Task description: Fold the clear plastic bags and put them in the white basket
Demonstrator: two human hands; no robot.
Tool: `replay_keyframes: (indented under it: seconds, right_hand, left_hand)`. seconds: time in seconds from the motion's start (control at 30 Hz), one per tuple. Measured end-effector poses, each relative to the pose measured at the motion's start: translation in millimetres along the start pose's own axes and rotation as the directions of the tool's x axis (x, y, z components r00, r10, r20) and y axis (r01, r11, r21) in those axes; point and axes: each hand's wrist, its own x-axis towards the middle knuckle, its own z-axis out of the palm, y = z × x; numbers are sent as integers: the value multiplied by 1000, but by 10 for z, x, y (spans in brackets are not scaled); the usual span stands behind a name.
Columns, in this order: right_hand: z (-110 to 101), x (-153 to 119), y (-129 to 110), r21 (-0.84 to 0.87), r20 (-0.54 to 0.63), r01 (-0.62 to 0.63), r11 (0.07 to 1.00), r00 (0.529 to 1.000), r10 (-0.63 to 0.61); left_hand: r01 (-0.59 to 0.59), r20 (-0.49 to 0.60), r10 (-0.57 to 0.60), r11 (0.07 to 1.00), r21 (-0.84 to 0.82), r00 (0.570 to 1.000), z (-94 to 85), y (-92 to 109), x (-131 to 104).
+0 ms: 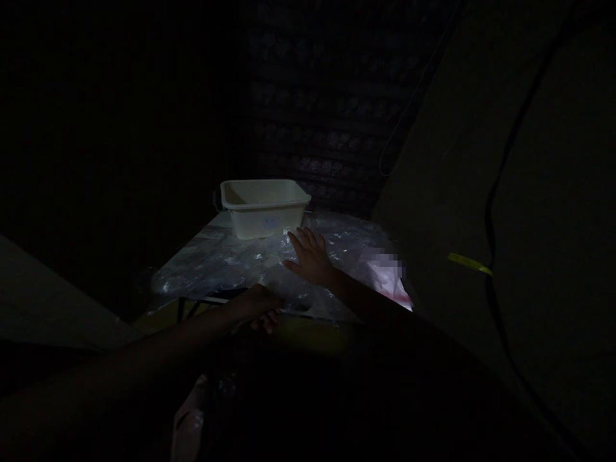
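Clear, crinkled plastic sheet [212,260] covers a small table and hangs over its front edge. Spread wide, the fingers of my right hand [310,258] lie on the plastic, just in front of a cream tub. My left hand [260,308] is at the table's front edge, closed with its fingers curled under; the plastic's front edge runs into its grip, though the fingertips are in shadow. The rectangular cream tub [267,215] stands upright at the back of the table, a handle at its left side and a faint label on its front.
A pale packet with red marks [392,282] lies at the table's right side. A dark cable [488,221] with a yellow tag [469,262] hangs down the right wall. Below left shows a foot in a sandal [190,420]. The surroundings are very dark.
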Motion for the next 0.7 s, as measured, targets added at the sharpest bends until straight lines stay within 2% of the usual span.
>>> replay_keyframes:
  seconds: [0.13, 0.23, 0.43, 0.7]
  right_hand:
    - [49, -103, -60, 16, 53, 70, 997, 996, -70]
    - [90, -120, -62, 22, 73, 71, 997, 995, -73]
    - [115, -75, -13, 10, 114, 25, 1000, 993, -26]
    - [127, -39, 7, -36, 58, -35, 999, 998, 37]
  left_hand:
    - [42, 79, -40, 999, -33, 996, 68, -108, -36]
    - [34, 88, -26, 995, -88, 996, 120, -166, -50]
    - [49, 124, -34, 992, -120, 992, 122, -261, -10]
    - [85, 143, -69, 991, -107, 987, 120, -252, -45]
